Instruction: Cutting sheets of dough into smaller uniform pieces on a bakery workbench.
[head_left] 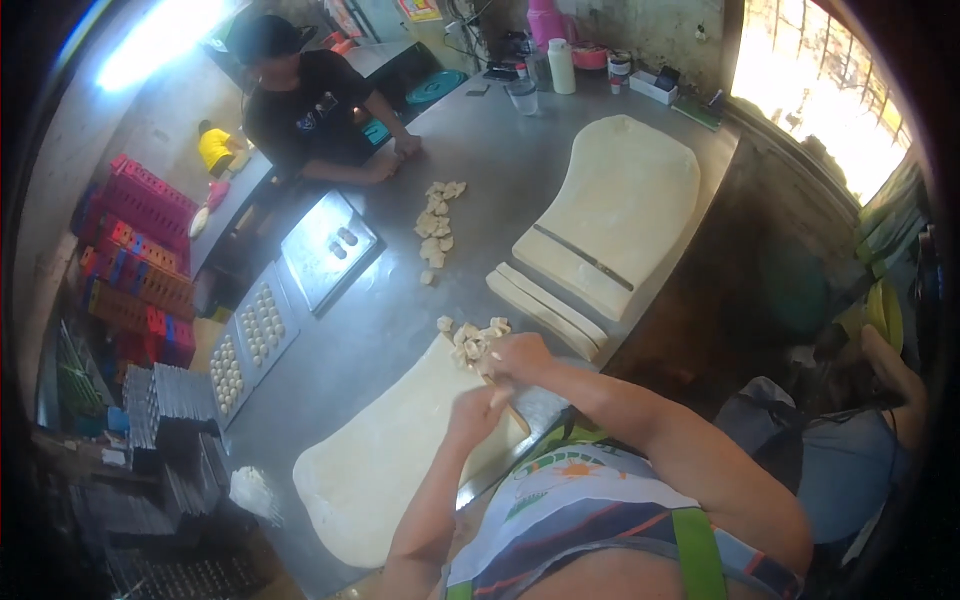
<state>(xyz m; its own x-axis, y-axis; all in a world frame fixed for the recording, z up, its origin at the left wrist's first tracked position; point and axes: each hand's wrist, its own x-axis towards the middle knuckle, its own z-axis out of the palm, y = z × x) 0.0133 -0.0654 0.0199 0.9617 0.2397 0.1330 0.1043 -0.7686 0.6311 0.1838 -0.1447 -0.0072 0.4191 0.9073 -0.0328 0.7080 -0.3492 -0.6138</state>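
My left hand (478,408) is closed near the right end of a flat dough sheet (375,460) on the steel table (350,360), by a narrow strip along the sheet's edge. My right hand (515,355) is just above and right of it, fingers curled at a pile of cut dough pieces (470,335). What either hand grips is too small to make out. Beyond the pile lie two long dough strips (545,310), a second sheet (615,190) with a long flat metal tool (580,255) on it, and more pieces (435,225).
A co-worker (310,120) stands across the table near a metal tray (310,250). Trays of dough balls (262,325) lie left. Stacked trays (160,420) and crates (140,270) flank the left side. Another person (850,450) is at right. Containers (560,70) line the back.
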